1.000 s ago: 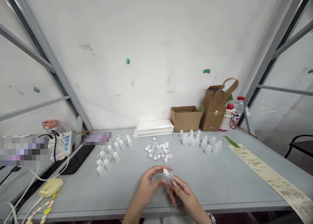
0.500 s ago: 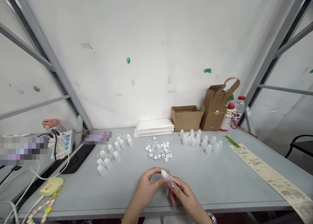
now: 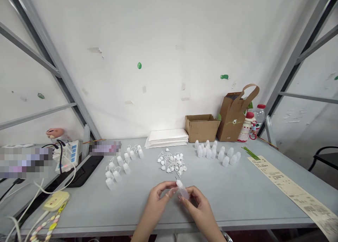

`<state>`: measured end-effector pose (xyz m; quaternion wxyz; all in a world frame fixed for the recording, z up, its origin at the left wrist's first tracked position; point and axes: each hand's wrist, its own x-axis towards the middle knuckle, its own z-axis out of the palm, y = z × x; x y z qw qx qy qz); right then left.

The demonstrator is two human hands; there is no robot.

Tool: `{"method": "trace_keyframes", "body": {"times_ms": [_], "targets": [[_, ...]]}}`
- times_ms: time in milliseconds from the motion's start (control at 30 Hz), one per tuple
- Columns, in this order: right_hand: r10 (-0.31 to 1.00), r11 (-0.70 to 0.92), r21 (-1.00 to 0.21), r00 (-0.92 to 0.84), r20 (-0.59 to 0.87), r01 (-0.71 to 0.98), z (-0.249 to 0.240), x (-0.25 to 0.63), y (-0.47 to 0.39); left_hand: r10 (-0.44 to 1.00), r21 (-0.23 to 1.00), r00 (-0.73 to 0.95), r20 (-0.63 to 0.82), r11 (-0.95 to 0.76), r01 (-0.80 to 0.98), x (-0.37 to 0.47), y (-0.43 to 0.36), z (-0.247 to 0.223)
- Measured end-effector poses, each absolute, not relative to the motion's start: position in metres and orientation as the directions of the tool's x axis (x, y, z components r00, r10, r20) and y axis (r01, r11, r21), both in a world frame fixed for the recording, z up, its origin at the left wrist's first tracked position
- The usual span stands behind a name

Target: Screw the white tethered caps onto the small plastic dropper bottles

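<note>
Near the table's front edge, my left hand (image 3: 157, 202) and my right hand (image 3: 197, 204) close round one small translucent bottle (image 3: 183, 191) from both sides. The bottle tilts, its white top up and to the left, with a thin dark tip above it. Beyond my hands lies a pile of white caps with loops (image 3: 173, 161). Capped bottles with loops (image 3: 126, 168) stand in rows at the left. Several bottles without loops (image 3: 208, 153) stand at the right.
White flat sheets (image 3: 167, 138) are stacked by the wall beside a cardboard box (image 3: 202, 129) and a brown paper bag (image 3: 231, 118). A long printed strip (image 3: 293, 191) lies at the right. A power strip (image 3: 71, 155), cables and a black phone-like slab (image 3: 84, 171) are at the left.
The bottle has turned more upright in my hands, and its thin dark tip now shows. My right fingers have shifted up around its side.
</note>
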<state>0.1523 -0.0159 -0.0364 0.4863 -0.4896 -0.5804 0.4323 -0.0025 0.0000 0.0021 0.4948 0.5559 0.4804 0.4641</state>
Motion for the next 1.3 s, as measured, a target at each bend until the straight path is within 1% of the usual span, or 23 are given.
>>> {"method": "trace_keyframes", "body": {"times_ms": [100, 167, 267, 367, 500, 633, 833, 1033, 1200, 1300], "targets": [[0.989, 0.147, -0.971, -0.001, 0.149, 0.19, -0.039, 0.151, -0.016, 0.994, 0.986, 0.094, 0.058, -0.072, 0.152, -0.002, -0.005, 0.006], [0.988, 0.148, -0.967, 0.001, 0.151, 0.208, -0.041, 0.151, -0.016, 0.993, 0.96, 0.08, 0.092, -0.11, 0.257, -0.002, -0.007, 0.009], [0.986, 0.162, -0.96, 0.005, 0.168, 0.23, -0.043, 0.15, -0.016, 0.984, 0.875, 0.043, 0.174, -0.174, 0.452, -0.001, -0.01, 0.011], [0.984, 0.164, -0.952, 0.025, 0.176, 0.258, -0.044, 0.149, -0.015, 0.978, 0.821, 0.053, 0.2, -0.197, 0.537, -0.001, -0.012, 0.013], [0.983, 0.171, -0.937, 0.009, 0.182, 0.305, -0.044, 0.148, -0.016, 0.983, 0.827, 0.048, 0.179, -0.177, 0.533, -0.001, -0.011, 0.012], [0.98, 0.19, -0.926, 0.0, 0.201, 0.325, -0.041, 0.148, -0.019, 0.984, 0.846, 0.117, 0.133, -0.174, 0.504, -0.001, -0.009, 0.011], [0.972, 0.209, -0.904, 0.024, 0.235, 0.373, -0.039, 0.145, -0.02, 0.976, 0.86, 0.168, 0.137, -0.202, 0.469, 0.0, -0.014, 0.018], [0.97, 0.208, -0.897, 0.034, 0.24, 0.391, -0.039, 0.142, -0.02, 0.962, 0.858, 0.202, 0.182, -0.256, 0.446, 0.003, -0.02, 0.02], [0.967, 0.202, -0.902, 0.065, 0.245, 0.382, -0.042, 0.143, -0.018, 0.976, 0.872, 0.134, 0.171, -0.213, 0.441, 0.001, -0.018, 0.021], [0.959, 0.208, -0.901, 0.102, 0.264, 0.38, -0.044, 0.146, -0.018, 0.988, 0.927, 0.061, 0.142, -0.154, 0.341, -0.003, -0.013, 0.02]]}}
